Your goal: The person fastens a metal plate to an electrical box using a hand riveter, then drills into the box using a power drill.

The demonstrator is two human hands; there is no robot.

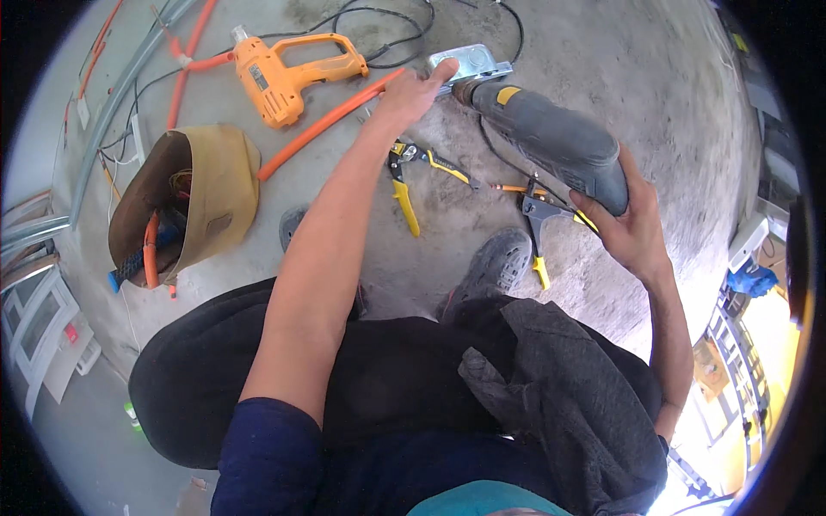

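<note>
My left hand (411,96) reaches forward, its fingers closed on the near left side of a silvery metal electrical box (471,62) on the concrete. In my right hand (632,222) is a dark grey power drill (551,129), gripped at its rear end. The drill's front end points left, touching or very close to the box's near edge; I cannot tell which. An orange corrugated conduit (323,126) runs from beside my left hand toward the lower left. Below my left hand lie yellow-handled pliers (403,193), and nearer the right hand a grey tool with yellow grips (538,219).
An orange heat gun (284,76) lies at the upper left with black cable behind it. A tan open bag (219,185) holding tools stands at the left. Metal conduit (107,112) leans along the wall. My shoe (499,267) is close to the hand tools.
</note>
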